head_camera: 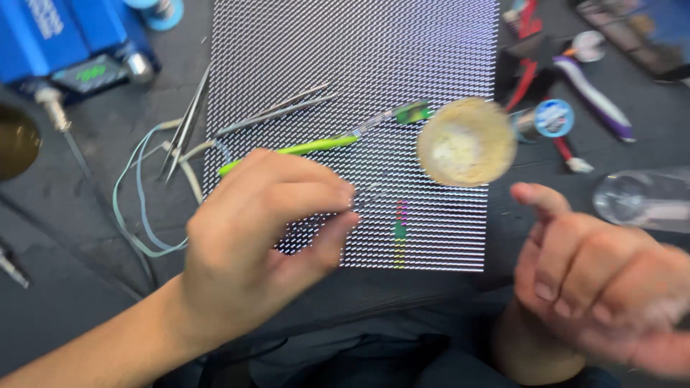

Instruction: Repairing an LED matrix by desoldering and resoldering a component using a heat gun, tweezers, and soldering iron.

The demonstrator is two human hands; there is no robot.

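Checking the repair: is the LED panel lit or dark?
Lit: the panel glows white across its grid, with a few coloured pixels near the lower middle.

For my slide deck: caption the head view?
Left hand pinches over a lit LED panel; right hand hovers, open.

Open room across the lit panel's (431, 43) upper half; blocked lower down by tweezers (277, 111), green tool (302, 149) and round dish (466, 141).
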